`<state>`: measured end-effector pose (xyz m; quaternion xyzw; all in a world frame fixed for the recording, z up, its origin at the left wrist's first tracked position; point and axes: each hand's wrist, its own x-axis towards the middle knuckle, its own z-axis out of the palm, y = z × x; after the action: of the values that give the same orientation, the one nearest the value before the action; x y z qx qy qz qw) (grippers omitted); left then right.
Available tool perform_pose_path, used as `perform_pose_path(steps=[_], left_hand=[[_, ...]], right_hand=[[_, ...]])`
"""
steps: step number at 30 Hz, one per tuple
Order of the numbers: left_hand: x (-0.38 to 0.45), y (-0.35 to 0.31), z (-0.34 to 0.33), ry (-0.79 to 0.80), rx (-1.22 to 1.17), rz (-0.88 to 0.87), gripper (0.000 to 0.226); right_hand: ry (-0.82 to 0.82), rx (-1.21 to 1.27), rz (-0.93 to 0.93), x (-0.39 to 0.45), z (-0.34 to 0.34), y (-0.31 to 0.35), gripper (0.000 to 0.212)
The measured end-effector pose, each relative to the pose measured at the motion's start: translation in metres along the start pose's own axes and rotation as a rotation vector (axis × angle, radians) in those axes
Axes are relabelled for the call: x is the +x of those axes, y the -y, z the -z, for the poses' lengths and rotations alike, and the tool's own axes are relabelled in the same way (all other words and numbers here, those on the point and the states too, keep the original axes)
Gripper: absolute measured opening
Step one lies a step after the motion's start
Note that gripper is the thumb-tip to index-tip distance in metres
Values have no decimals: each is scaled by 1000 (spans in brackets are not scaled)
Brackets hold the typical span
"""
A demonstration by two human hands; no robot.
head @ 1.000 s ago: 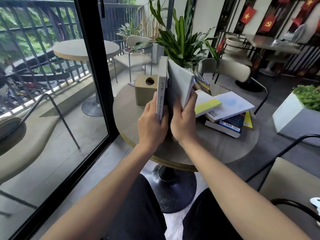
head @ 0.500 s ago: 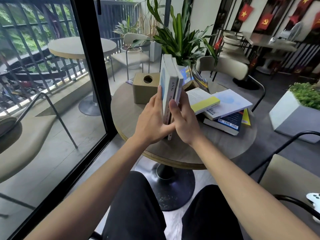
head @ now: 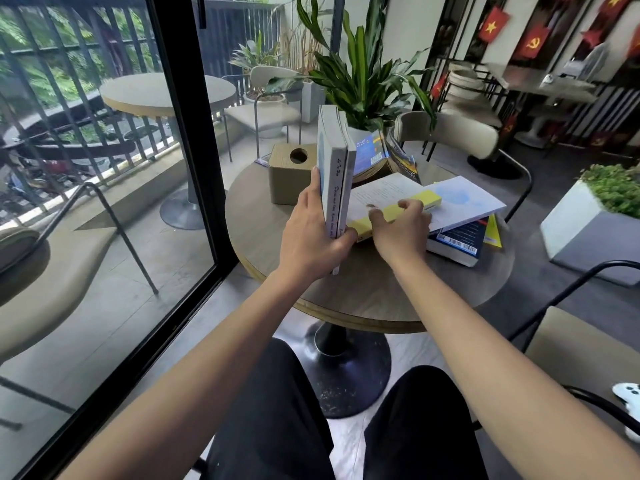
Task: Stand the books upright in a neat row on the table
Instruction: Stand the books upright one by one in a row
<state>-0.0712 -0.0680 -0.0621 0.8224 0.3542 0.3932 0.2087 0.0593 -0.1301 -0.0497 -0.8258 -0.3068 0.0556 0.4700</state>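
Observation:
Two thin grey-white books [head: 336, 174] stand upright together on the round wooden table [head: 363, 299], spines toward me. My left hand [head: 311, 237] grips them near the bottom, thumb on the right side. My right hand [head: 398, 230] rests on a yellow-and-white book [head: 391, 199] lying flat just to the right, its fingers curled over the yellow edge. Beside it lies a pile of flat books: a white-and-blue one [head: 464, 202] on a dark blue one [head: 460, 240] and a yellow one [head: 491, 233]. Two more books [head: 384, 154] lean at the table's back.
A tan box with a round hole [head: 291, 174] stands behind the upright books. A potted plant [head: 367, 84] and a chair [head: 450, 133] are beyond the table. A glass door frame [head: 187, 133] runs along the left. Another chair [head: 571, 341] is at the right.
My right hand has let go of the upright books and moved right onto the yellow-and-white book. My left hand alone now holds the two books upright.

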Motion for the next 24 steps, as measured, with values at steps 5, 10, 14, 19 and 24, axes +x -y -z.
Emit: perform_pose_path(steps=[5, 10, 14, 19, 24], left_hand=[[-1, 0, 1, -3, -4, -5, 101], [0, 0, 2, 3, 7, -4, 99], [-1, 0, 2, 0, -4, -5, 100], [-1, -2, 4, 2, -3, -8, 102], [1, -2, 2, 24, 20, -27, 100]], right_hand=[[-40, 136, -198, 6, -3, -3, 67], [-57, 212, -312, 16, -4, 8, 70], [118, 546, -557, 16, -5, 9, 54], [172, 749, -605, 14, -7, 1, 33], [190, 834, -603, 15, -6, -2, 25]])
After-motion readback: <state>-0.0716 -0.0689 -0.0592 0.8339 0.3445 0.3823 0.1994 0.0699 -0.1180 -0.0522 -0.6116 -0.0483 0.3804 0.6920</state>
